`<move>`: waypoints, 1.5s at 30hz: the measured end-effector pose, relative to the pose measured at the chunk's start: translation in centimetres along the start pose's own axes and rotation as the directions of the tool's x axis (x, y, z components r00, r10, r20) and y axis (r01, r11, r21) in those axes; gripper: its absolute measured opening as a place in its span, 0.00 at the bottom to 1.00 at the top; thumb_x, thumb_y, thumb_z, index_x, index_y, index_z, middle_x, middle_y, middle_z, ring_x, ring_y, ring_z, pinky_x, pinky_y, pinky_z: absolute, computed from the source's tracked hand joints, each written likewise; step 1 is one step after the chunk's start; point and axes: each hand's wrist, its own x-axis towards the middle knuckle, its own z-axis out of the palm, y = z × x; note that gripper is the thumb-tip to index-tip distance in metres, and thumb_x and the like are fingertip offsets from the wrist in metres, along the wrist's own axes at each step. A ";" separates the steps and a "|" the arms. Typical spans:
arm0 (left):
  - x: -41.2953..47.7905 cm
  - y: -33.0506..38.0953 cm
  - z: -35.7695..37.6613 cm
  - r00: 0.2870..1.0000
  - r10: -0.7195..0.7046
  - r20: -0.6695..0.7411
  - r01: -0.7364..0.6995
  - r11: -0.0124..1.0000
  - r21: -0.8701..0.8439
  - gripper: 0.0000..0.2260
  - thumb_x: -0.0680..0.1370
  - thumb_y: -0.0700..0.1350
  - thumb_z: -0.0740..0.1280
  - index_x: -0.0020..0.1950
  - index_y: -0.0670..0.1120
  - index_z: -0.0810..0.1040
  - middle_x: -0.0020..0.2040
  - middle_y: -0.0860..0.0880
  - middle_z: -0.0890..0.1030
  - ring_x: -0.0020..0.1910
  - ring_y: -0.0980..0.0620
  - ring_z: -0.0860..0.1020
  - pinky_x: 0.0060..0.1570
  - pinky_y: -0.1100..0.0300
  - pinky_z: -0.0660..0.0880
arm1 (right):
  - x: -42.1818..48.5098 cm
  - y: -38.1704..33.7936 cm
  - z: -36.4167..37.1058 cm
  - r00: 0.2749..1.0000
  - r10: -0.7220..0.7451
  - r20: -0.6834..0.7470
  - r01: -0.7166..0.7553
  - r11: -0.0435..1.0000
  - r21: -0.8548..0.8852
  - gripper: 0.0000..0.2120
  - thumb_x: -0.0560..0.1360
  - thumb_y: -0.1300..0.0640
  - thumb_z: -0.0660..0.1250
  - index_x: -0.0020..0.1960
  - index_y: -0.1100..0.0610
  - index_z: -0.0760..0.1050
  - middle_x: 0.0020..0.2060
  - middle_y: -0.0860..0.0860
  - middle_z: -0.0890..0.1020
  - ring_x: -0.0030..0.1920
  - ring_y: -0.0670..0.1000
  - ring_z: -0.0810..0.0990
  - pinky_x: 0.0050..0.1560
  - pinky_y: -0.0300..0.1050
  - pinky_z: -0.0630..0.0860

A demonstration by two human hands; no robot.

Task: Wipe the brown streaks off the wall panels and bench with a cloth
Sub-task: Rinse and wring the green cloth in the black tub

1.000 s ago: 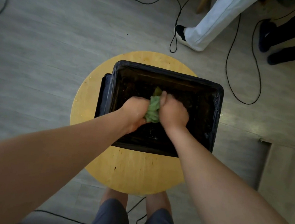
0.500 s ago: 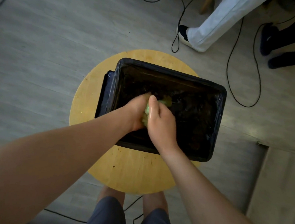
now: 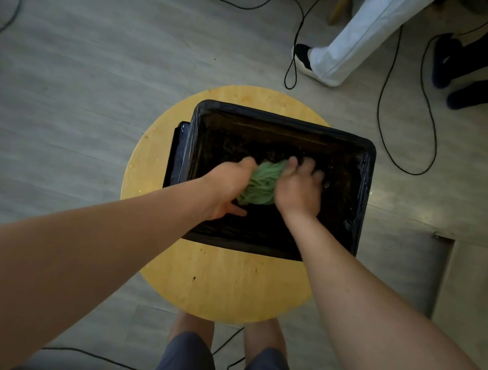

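A bunched green cloth (image 3: 262, 183) is held over a black tub (image 3: 366, 177) lined with black plastic. My left hand (image 3: 226, 187) grips the cloth's left side and my right hand (image 3: 298, 189) grips its right side, fingers curled over the top. The cloth is twisted into ridges between both hands. The tub's dark inside looks wet. No wall panel or bench shows in this view.
The tub stands on a round wooden stool (image 3: 213, 282) on grey plank flooring. My own knees (image 3: 189, 354) are just below the stool. Black cables (image 3: 400, 133) loop across the floor. Another person's white trouser leg and shoe (image 3: 333, 57) stand beyond, dark shoes (image 3: 453, 76) at far right.
Both hands have shifted around the cloth; it was mostly hidden between them and now shows as a wider twisted bundle, with my right hand's fingers spread further over it.
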 end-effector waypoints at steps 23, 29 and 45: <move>2.5 -0.7 0.7 0.978 0.161 -0.129 -0.176 0.978 -0.112 0.12 0.83 0.41 0.60 0.59 0.42 0.81 0.49 0.43 0.86 0.48 0.46 0.84 0.45 0.53 0.83 | -1.0 -0.9 0.2 0.927 -0.361 -0.106 0.339 0.923 -0.180 0.25 0.87 0.42 0.47 0.54 0.56 0.77 0.49 0.57 0.83 0.47 0.62 0.83 0.38 0.50 0.71; 3.2 -1.3 1.5 0.980 0.088 -0.178 -0.114 0.984 -0.136 0.16 0.83 0.55 0.61 0.69 0.55 0.71 0.56 0.45 0.82 0.54 0.43 0.82 0.57 0.43 0.81 | -1.0 -0.5 0.5 0.976 0.050 0.213 -0.060 0.997 0.041 0.23 0.87 0.44 0.47 0.75 0.56 0.65 0.71 0.63 0.68 0.67 0.66 0.73 0.63 0.54 0.71; 6.1 2.1 4.3 0.947 0.083 -0.309 -0.063 0.995 0.074 0.10 0.81 0.49 0.62 0.47 0.45 0.80 0.48 0.46 0.83 0.51 0.45 0.80 0.49 0.58 0.74 | -3.2 -0.6 -3.2 0.938 -0.333 0.092 0.274 0.879 0.390 0.27 0.83 0.40 0.58 0.30 0.54 0.69 0.28 0.53 0.77 0.32 0.54 0.78 0.36 0.60 0.77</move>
